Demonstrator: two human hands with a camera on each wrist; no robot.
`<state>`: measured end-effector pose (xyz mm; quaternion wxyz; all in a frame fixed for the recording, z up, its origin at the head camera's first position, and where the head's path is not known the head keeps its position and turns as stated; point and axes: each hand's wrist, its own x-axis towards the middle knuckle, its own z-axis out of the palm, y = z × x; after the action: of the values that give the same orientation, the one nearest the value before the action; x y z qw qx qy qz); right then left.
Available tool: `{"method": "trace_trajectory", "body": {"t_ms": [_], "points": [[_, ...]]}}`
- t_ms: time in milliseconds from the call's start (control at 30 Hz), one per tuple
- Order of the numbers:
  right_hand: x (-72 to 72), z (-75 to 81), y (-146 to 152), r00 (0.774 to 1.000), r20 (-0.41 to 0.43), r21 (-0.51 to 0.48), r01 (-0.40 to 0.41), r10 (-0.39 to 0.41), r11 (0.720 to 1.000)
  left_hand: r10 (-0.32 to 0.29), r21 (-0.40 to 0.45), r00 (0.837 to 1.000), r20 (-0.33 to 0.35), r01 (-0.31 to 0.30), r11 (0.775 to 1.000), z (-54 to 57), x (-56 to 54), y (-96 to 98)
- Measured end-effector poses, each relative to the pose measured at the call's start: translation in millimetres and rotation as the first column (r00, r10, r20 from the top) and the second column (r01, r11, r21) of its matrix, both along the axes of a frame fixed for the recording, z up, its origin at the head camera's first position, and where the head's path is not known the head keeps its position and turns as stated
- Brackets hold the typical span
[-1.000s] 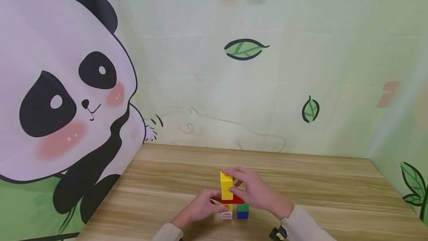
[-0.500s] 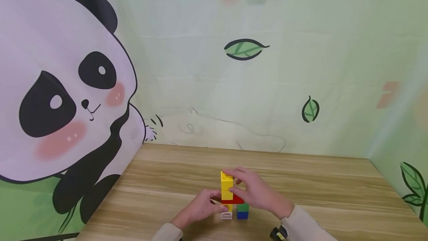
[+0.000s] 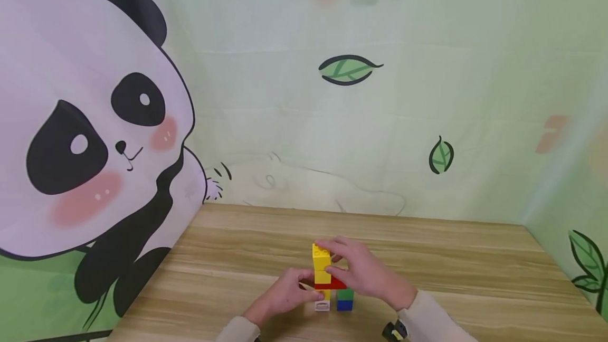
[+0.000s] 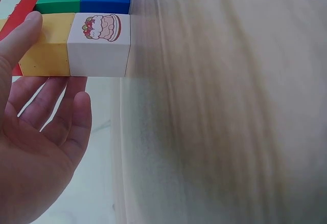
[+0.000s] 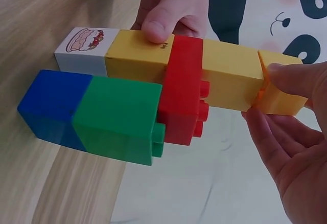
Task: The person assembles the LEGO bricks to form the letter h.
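Note:
A toy brick stack stands on the table. From the bottom, a white brick printed with a cake (image 4: 99, 58), a yellow brick (image 4: 47, 58), a red brick (image 5: 179, 93) and another yellow brick (image 5: 232, 75) rise in line. The top yellow brick (image 5: 278, 102) sits slightly tilted, leaving a thin gap below. My right hand (image 3: 368, 271) pinches this top brick between thumb and fingers. Low on the stack, my left hand (image 3: 286, 294) grips the lower yellow brick, thumb on its near face. Beside it, a green brick (image 5: 120, 116) stands on a blue brick (image 5: 53, 106), under the red brick's side.
The wood-grain table (image 3: 228, 247) extends around the stack to a pale wall cloth (image 3: 266, 120) behind. A large panda (image 3: 157, 173) is printed on the cloth at left. A dark strap with a yellow part (image 3: 395, 331) shows by the right sleeve (image 3: 429, 318).
The top yellow brick shifts very slightly in the right fingers. Both hands otherwise keep their places.

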<state>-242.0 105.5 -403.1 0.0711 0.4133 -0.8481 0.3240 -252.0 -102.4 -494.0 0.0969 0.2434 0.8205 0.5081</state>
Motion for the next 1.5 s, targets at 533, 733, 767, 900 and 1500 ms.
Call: {"method": "trace_trajectory", "body": {"t_ms": [533,733,767,900,1500], "points": [[-0.8,-1.9,-1,0.999,-0.030,0.036,0.043,-0.042,0.998,0.010,-0.002,1.000,0.005,-0.010,1.000,10.7,6.3,0.4],[-0.4,0.7,-3,0.999,-0.037,0.052,0.038,-0.036,0.998,-0.001,0.002,1.000,0.001,0.001,1.000,4.9,2.2,0.1],[-0.6,-0.5,-2,0.999,-0.039,0.043,0.039,-0.038,0.998,-0.002,0.000,1.000,0.001,0.002,1.000,0.8,-0.6,-0.1],[-0.9,-4.6,-1,0.998,-0.030,0.016,0.052,-0.051,0.999,-0.008,0.003,1.000,-0.007,0.008,1.000,1.1,-0.2,0.4],[4.6,-16.2,1,0.995,-0.037,-0.015,0.089,-0.089,0.996,-0.012,-0.011,1.000,0.003,0.012,1.000,0.4,0.2,0.8]]}}
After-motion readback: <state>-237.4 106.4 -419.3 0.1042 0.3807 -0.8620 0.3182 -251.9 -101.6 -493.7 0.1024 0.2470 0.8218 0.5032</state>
